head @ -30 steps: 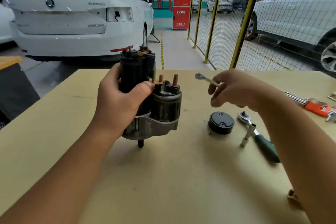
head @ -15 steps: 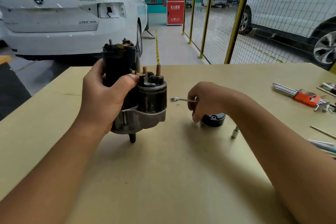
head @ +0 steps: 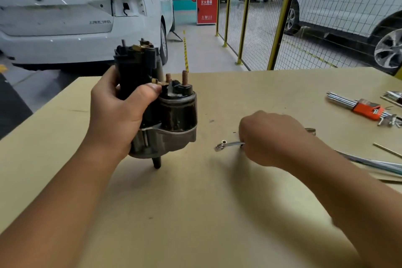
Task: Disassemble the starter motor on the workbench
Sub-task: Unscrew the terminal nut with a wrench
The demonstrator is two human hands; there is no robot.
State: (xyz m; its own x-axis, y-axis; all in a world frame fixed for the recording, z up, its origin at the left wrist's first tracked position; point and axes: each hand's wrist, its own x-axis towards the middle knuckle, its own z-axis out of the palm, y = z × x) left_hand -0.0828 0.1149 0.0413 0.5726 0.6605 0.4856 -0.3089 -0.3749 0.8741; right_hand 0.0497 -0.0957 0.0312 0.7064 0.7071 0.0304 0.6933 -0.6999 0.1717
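Observation:
The starter motor point(head: 171, 115) stands upright on the tan workbench point(head: 195, 213), its black body and solenoid with two copper studs on top. My left hand point(head: 117, 113) grips the black motor body from the left, thumb across its front. My right hand point(head: 269, 137) is low on the bench to the right of the motor and holds a small silver wrench point(head: 226, 144), whose ring end lies on the board and points left toward the motor. My right hand hides the rest of the wrench and the black end cap.
An orange hex key set point(head: 367, 111) lies at the right of the bench, with thin metal rods point(head: 374, 163) near the right edge. Behind the bench are a white car point(head: 76, 17) and a yellow mesh fence point(head: 261, 28).
My right hand has come down from the air to the bench with the wrench, now covering the black end cap. My left hand keeps its grip on the motor.

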